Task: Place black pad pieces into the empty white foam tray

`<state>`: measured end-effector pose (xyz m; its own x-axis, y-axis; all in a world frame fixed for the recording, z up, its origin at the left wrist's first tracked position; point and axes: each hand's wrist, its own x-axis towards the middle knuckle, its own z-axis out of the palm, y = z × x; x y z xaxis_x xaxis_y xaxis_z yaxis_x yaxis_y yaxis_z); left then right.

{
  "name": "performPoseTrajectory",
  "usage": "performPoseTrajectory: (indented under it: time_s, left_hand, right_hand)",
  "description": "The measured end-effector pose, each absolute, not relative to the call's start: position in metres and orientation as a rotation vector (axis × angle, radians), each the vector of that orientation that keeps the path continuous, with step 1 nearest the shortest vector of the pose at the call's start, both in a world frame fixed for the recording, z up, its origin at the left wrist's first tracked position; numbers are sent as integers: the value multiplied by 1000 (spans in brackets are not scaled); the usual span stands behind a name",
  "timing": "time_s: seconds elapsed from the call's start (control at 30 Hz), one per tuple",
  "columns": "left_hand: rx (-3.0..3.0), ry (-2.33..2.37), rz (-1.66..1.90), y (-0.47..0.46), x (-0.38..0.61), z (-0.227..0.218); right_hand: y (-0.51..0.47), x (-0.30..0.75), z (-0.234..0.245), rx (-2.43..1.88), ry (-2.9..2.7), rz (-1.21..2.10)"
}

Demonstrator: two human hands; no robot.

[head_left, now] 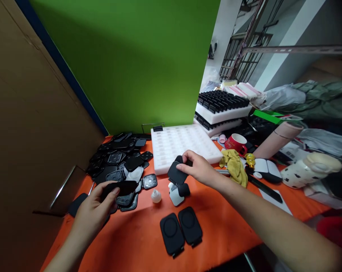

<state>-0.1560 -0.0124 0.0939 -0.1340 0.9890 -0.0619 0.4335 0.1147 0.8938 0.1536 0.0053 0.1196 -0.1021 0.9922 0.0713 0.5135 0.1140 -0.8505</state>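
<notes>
My left hand (99, 207) is closed on a flat black part (125, 187), seen nearly edge-on beside a heap of similar black plates (114, 155). Between thumb and fingers, my right hand (195, 166) grips a black rounded plate (176, 173) in front of the white foam tray (185, 147). Just below that plate lie a pale piece (176, 198) and a small black piece (184, 189). Two black panels with circular rings (171, 229) rest side by side nearer to me. A small white dropper bottle (156, 196) stands between my hands.
At the back right are stacked foam trays filled with black parts (222, 104). A red mug (236, 143), yellow cloth (234, 168), pink tumbler (278, 139) and spotted bottle (309, 170) crowd the right side. A green panel (131, 64) rises behind the orange table (125, 241).
</notes>
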Motion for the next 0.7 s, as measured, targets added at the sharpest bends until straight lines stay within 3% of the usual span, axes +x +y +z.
performPoseTrajectory:
  time_s: [0.13, 0.3, 0.7]
  left_hand:
    - [1171, 1378, 1143, 27, -142, 90]
    - [1331, 1443, 1061, 70, -127, 79]
    - [1812, 1636, 885, 166, -105, 95]
  right_hand:
    - [84, 156, 119, -1546, -1913, 584]
    - [184, 144, 124, -1560, -2050, 352]
    - [297, 113, 75, -1463, -2439, 414]
